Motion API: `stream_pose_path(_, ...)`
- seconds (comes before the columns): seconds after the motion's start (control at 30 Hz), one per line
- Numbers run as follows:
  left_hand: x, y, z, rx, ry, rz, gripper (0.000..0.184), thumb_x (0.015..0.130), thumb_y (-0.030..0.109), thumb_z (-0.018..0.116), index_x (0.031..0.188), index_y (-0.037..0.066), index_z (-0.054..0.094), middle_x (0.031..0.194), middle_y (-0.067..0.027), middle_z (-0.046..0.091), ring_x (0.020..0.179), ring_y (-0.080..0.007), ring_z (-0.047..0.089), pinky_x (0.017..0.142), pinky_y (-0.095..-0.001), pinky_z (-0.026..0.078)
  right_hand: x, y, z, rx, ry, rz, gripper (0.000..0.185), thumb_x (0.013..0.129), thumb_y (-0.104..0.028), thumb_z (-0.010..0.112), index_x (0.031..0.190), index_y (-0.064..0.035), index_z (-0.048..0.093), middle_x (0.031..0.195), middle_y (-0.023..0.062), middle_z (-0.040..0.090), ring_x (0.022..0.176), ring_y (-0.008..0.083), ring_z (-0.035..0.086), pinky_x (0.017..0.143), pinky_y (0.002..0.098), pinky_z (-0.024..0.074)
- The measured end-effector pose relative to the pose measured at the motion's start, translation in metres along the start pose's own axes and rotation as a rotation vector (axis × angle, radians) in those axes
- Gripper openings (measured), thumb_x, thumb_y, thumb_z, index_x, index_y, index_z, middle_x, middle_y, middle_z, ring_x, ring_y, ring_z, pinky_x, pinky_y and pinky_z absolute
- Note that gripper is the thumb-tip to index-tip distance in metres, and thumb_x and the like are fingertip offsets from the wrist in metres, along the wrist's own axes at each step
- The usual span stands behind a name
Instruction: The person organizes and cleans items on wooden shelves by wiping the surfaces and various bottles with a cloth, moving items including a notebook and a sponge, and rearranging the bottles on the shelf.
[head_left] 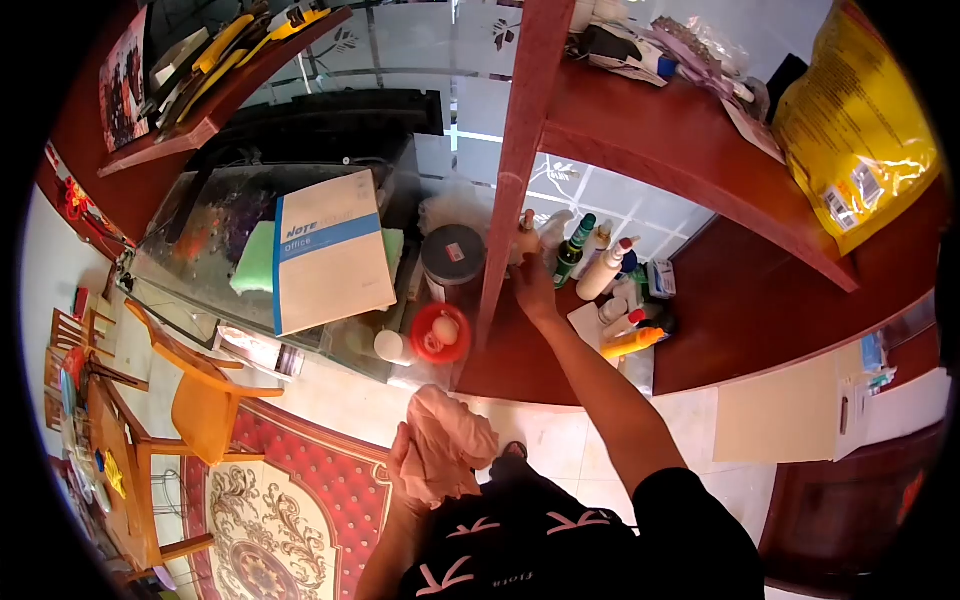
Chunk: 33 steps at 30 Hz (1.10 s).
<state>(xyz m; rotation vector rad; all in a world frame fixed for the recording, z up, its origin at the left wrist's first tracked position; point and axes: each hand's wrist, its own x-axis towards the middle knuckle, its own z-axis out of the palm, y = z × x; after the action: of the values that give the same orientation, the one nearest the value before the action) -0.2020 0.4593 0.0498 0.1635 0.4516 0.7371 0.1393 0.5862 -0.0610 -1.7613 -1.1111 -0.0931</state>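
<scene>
A crumpled pink cloth [445, 445] is bunched in my left hand [402, 475], low in front of my body. My right arm stretches forward to the dark red wooden shelf [520, 360]. There, close to the upright post, my right hand [533, 285] is closed around a small pale bottle [526, 238], whose lower part the fingers hide. Right beside it stand a green glass bottle [574, 250], a clear bottle with a pale cap [598, 243] and a cream bottle with a red top [604, 270].
An orange bottle [632, 343] lies near the shelf's front. Left of the post [515, 170] are a dark-lidded jar [453, 255], a red bowl [440, 333] and a notebook [335, 252] on a glass tank [240, 310]. A yellow bag [860, 130] sits on the upper shelf.
</scene>
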Motion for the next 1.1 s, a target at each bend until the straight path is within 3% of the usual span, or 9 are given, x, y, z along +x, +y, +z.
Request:
stream_pose_path(0.03,0.0,-0.001,0.001,0.013,-0.071,-0.006,0.061,0.099,0.049,0.04,0.136,0.0,0.045,0.123,-0.018,0.059,0.112,-0.0313,0.057,0.1,-0.0431,0.043,0.004,-0.003,0.006,-0.006,0.011,0.031,0.034,0.093,-0.023,0.06,0.117,0.0,0.056,0.098,0.0202,0.068,0.088,0.033,0.068,0.073,0.0408,0.053)
stream_pose_path(0.13,0.0,-0.008,-0.011,-0.216,-0.145,-0.038,0.061,0.103,0.044,0.033,0.141,-0.003,0.04,0.137,-0.021,0.051,0.123,-0.0344,0.052,0.105,-0.0435,0.041,0.013,-0.008,0.018,-0.065,0.011,0.15,0.036,0.093,-0.023,0.059,0.123,-0.0051,0.053,0.103,0.0206,0.066,0.097,0.0345,0.066,0.079,0.0432,0.0505)
stream_pose_path(0.23,-0.001,-0.012,-0.009,0.019,0.181,-0.011,0.063,0.098,0.055,0.04,0.126,0.001,0.052,0.107,-0.0149,0.064,0.092,-0.0256,0.063,0.079,-0.037,0.052,0.012,-0.007,0.018,-0.163,-0.017,0.21,0.034,0.094,-0.024,0.058,0.125,-0.0096,0.05,0.108,0.0202,0.065,0.092,0.0341,0.066,0.076,0.0429,0.0508)
stream_pose_path(0.4,0.006,-0.012,-0.012,0.256,0.178,-0.079,0.066,0.098,0.061,0.033,0.12,0.003,0.053,0.07,-0.0097,0.06,0.038,-0.0154,0.047,0.032,-0.0261,0.035,-0.002,-0.011,-0.022,0.069,-0.074,0.189,0.038,0.095,-0.022,0.058,0.127,-0.0052,0.048,0.099,0.0202,0.065,0.085,0.0351,0.068,0.066,0.0438,0.0523)
stream_pose_path(0.57,0.029,-0.033,-0.045,0.123,-0.182,-0.036,0.079,0.097,0.067,0.023,0.126,-0.002,0.048,0.07,-0.0147,0.059,0.043,-0.0204,0.051,0.038,-0.0288,0.041,-0.065,-0.045,-0.103,0.468,-0.228,0.295,0.028,0.096,-0.017,0.061,0.12,-0.0052,0.049,0.101,0.0081,0.063,0.087,0.0172,0.063,0.068,0.0295,0.0512)
stream_pose_path(0.7,0.038,-0.03,0.066,1.131,-0.018,0.023,0.06,0.094,0.037,0.057,0.142,0.004,0.04,0.116,-0.0173,0.059,0.101,-0.0249,0.06,0.084,-0.0338,0.05,-0.107,-0.119,-0.144,0.393,-0.387,0.256,0.028,0.095,-0.014,0.062,0.119,-0.0042,0.05,0.1,0.005,0.06,0.088,0.0114,0.058,0.074,0.026,0.049)
stream_pose_path(0.87,0.079,-0.053,0.084,1.571,-0.307,0.887,0.069,0.081,0.028,0.074,0.137,0.001,0.043,0.128,-0.0259,0.051,0.122,-0.0299,0.052,0.096,-0.0416,0.046,-0.093,-0.162,-0.182,0.445,-0.229,0.247,0.03,0.089,-0.015,0.067,0.114,-0.0036,0.056,0.083,0.0044,0.064,0.074,0.0102,0.06,0.067,0.0258,0.0504)
stream_pose_path(0.9,0.074,-0.055,0.098,1.212,-0.239,0.596,0.059,0.085,0.027,0.07,0.133,0.0,0.048,0.113,-0.02,0.059,0.107,-0.0234,0.06,0.091,-0.0361,0.048,-0.095,-0.165,-0.19,0.429,-0.252,0.26,0.03,0.09,-0.015,0.068,0.115,-0.0035,0.056,0.082,0.0044,0.065,0.073,0.0099,0.061,0.066,0.0255,0.0507)
stream_pose_path(1.1,0.092,-0.087,0.077,0.64,-0.159,0.365,0.035,0.099,0.025,0.055,0.122,-0.002,0.056,0.101,-0.0099,0.064,0.089,-0.0128,0.059,0.079,-0.0308,0.049,-0.086,-0.165,-0.204,0.286,-0.392,0.227,0.022,0.094,-0.006,0.063,0.114,-0.0012,0.054,0.087,0.0016,0.063,0.076,0.0047,0.058,0.068,0.0207,0.0491)
